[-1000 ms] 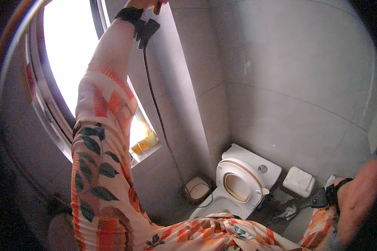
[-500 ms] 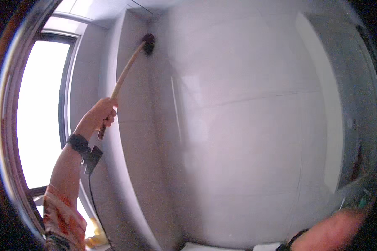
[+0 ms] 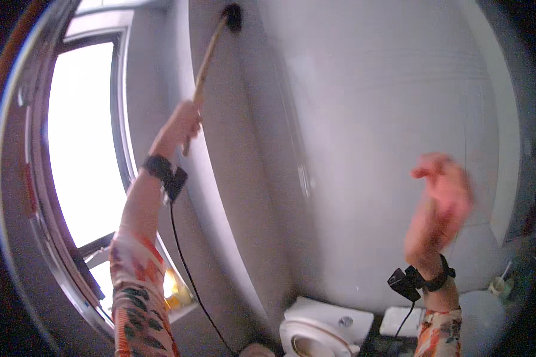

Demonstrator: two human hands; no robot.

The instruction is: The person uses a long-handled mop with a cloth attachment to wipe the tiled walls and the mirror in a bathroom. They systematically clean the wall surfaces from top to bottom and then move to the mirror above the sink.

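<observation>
My left hand (image 3: pixel 182 126) is closed around the lower part of a pale, wooden-looking handle of a long-handled brush (image 3: pixel 207 62). Its dark, rounded head is up at the wall corner at the top of the view; whether it touches the wall I cannot tell. My right hand (image 3: pixel 443 187) is raised on the right in front of the grey wall (image 3: pixel 363 149), somewhat blurred. Its fingers are loosely bent, and nothing shows in them. Each wrist wears a black band with a small box and a cable.
A bright window (image 3: pixel 83 143) fills the left, with yellowish things (image 3: pixel 175 294) on the ledge below. A white toilet (image 3: pixel 321 327) stands at the bottom, beside a white flat-topped object (image 3: pixel 399 321). A small greenish cup (image 3: pixel 501 287) is at the lower right.
The view has tilted down, bringing the toilet into sight. My right hand has come up from the lower right edge. My left hand still grips the brush, which now appears higher and farther right.
</observation>
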